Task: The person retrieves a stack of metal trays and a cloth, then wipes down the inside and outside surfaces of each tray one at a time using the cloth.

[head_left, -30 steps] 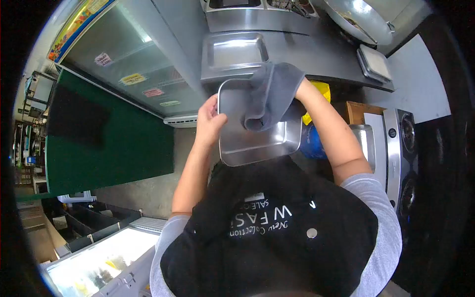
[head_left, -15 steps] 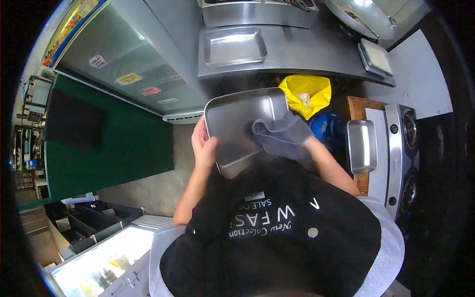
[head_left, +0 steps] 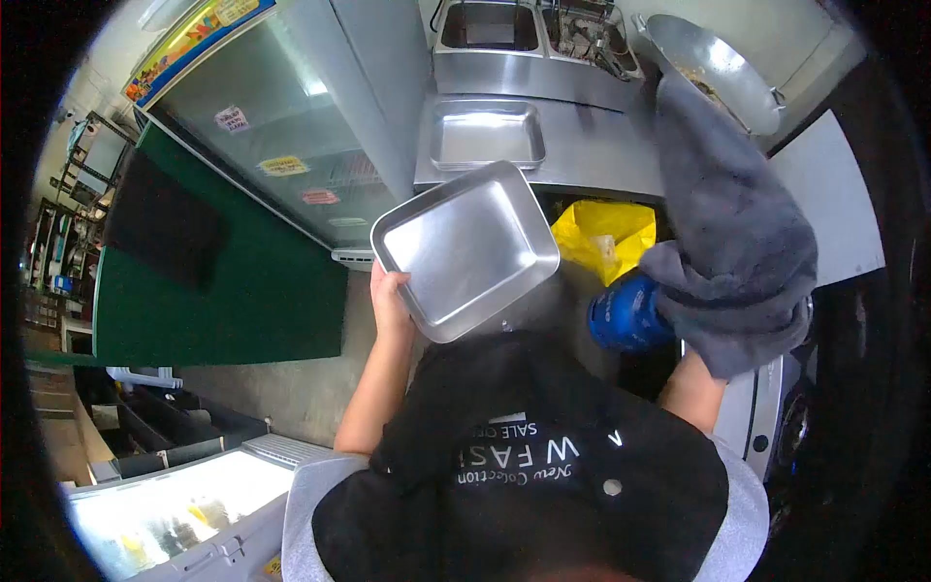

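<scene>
My left hand (head_left: pixel 390 303) grips the left edge of a rectangular metal pan (head_left: pixel 467 254), which is tilted with its shiny inside facing up. To the right, a large grey cloth (head_left: pixel 742 228) hangs from my right hand, whose fingers are hidden under its folds; only the forearm shows below. The cloth is raised and apart from the pan. Behind the held pan, a second shallow metal tray (head_left: pixel 488 136) lies on the steel counter (head_left: pixel 592 155).
A double fryer (head_left: pixel 533 73) and a large wok (head_left: pixel 713 63) stand at the back. Below the counter are a yellow bag (head_left: pixel 601 233) and a blue cylinder (head_left: pixel 628 312). A glass-door fridge (head_left: pixel 291 136) and a green surface (head_left: pixel 213 310) are on the left; a lit chest (head_left: pixel 175 504) is lower left.
The grey cloth has left the inside of the pan and swung up to the right with my right hand. My left hand has tilted the pan further.
</scene>
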A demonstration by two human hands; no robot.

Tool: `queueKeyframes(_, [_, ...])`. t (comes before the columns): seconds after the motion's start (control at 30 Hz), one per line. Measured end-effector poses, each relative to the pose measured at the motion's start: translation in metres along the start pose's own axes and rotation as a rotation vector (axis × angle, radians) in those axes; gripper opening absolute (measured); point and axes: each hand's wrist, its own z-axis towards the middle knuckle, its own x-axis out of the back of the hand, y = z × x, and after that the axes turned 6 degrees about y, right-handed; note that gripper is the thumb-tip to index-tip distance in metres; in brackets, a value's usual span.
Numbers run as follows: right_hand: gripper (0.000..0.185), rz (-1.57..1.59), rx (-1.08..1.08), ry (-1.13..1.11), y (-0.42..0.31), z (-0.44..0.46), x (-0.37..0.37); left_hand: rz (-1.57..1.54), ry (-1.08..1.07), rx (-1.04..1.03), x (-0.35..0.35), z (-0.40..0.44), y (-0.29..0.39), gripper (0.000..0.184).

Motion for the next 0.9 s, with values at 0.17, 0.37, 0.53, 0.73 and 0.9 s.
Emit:
queueKeyframes(0.17, [0.034, 0.058, 0.026, -0.105, -0.021, -0.028, -0.050, -0.131, 0.000, 0.074, 0.004, 0.004, -0.007, 0.068])
queueKeyframes(0.37, [0.034, 0.093, 0.137, -0.225, -0.038, -0.074, -0.102, -0.101, -0.042, 0.141, 0.005, -0.008, -0.006, 0.056])
queueKeyframes(0.53, [0.035, 0.073, 0.344, -0.131, -0.071, -0.070, -0.103, -0.086, -0.066, 0.108, 0.002, -0.013, -0.002, 0.050])
queueKeyframes(0.73, [0.035, -0.084, 0.409, -0.399, -0.028, -0.078, -0.146, -0.061, -0.065, 0.040, -0.025, -0.028, 0.010, 0.046])
queueKeyframes(0.9, [0.035, -0.090, 0.420, -0.525, -0.004, -0.115, -0.195, 0.112, -0.221, -0.157, -0.058, -0.047, 0.025, 0.054])
